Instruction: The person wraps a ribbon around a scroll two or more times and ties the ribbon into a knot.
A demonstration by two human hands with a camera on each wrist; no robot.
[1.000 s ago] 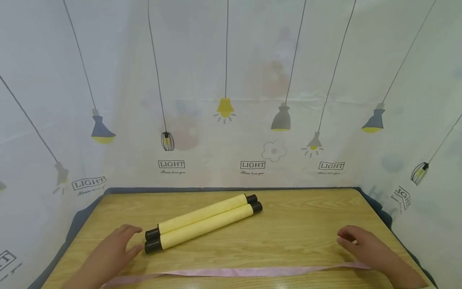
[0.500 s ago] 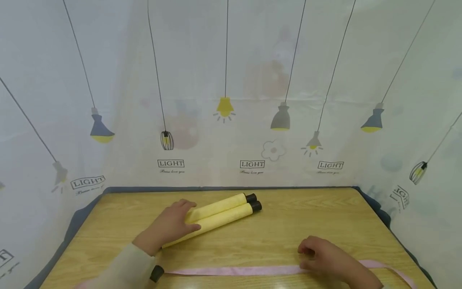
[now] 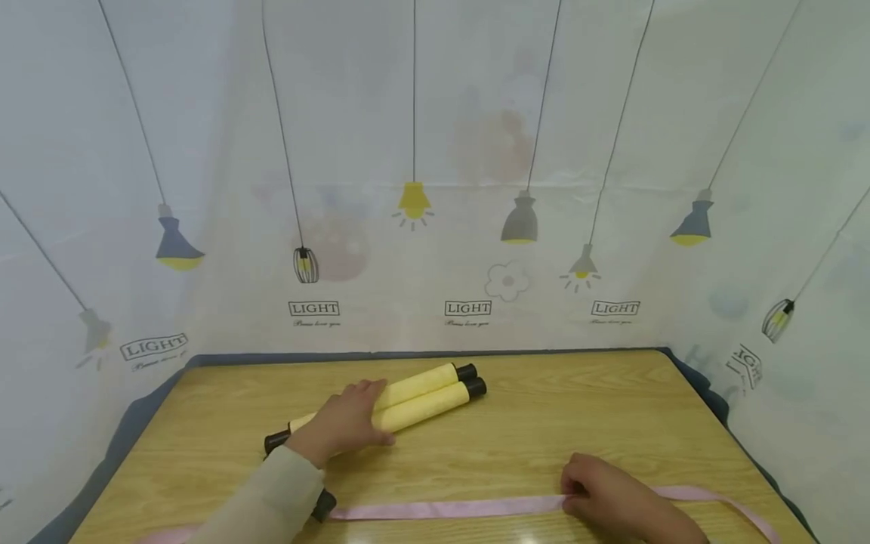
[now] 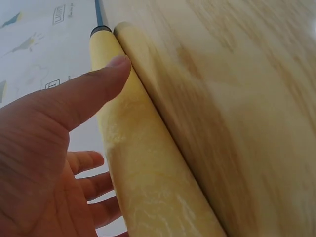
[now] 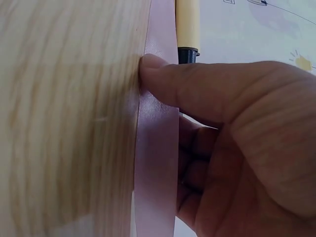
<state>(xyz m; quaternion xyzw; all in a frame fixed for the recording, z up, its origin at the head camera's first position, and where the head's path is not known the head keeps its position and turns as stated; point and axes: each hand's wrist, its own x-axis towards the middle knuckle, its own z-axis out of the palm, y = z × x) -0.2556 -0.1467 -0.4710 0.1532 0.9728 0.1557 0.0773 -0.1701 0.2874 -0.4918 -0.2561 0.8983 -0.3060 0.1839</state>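
Observation:
Two yellow rolls with black end caps, like scrolls (image 3: 427, 404), lie side by side and slanted on the table. My left hand (image 3: 343, 423) reaches across them, its thumb (image 4: 111, 74) along the near side and its fingers at the far side. A pink ribbon (image 3: 451, 508) runs sideways along the front of the table. My right hand (image 3: 612, 495) pinches it, with the thumb (image 5: 163, 81) laid over the ribbon's face and the fingers behind. The ribbon's left part passes behind the left sleeve (image 3: 265, 495), which also hides part of the scrolls' left ends.
A wood-grain table (image 3: 564, 408) fills the lower view. White cloth (image 3: 381, 91) printed with hanging lamps stands around its back and sides, with a dark blue strip along the back edge. A dark cuff-like object (image 3: 324, 505) shows beside the left sleeve.
My left hand has come from the scrolls' left ends to lie over their middle. The right hand has moved left along the ribbon and now pinches it. The scrolls have stayed in place.

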